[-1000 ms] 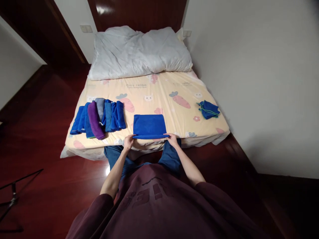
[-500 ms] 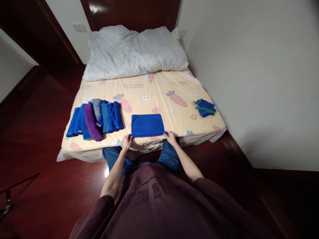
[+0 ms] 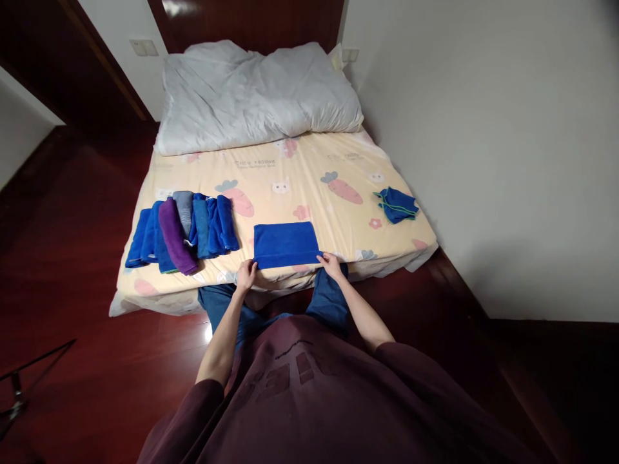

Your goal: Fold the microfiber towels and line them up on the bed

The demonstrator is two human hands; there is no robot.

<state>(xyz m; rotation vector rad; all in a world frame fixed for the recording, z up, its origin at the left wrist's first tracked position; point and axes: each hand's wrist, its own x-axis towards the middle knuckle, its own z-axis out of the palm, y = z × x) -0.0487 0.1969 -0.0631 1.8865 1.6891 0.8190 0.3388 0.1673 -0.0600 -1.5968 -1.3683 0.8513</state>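
Observation:
A blue towel [image 3: 284, 238] lies flat as a rectangle at the front edge of the bed, with a narrow strip folded over along its near side. My left hand [image 3: 246, 274] pinches the near left corner of that strip. At the near right corner, my right hand [image 3: 331, 265] pinches the other end. Left of the towel lies a row of several rolled towels, mostly blue, with a purple rolled towel [image 3: 175, 237] and a grey rolled towel [image 3: 184, 212] among them.
A crumpled blue cloth with green edging [image 3: 397, 205] lies on the bed's right side. Across the far end of the yellow patterned bed sheet [image 3: 271, 187] rests a bunched white quilt [image 3: 256, 96]. A wall [image 3: 483, 161] borders the right. A black stand [image 3: 17, 386] is at lower left.
The folded strip along the towel's near edge has turned slightly further over and now shows as a distinct band. Both hands keep their hold. The view has shifted slightly.

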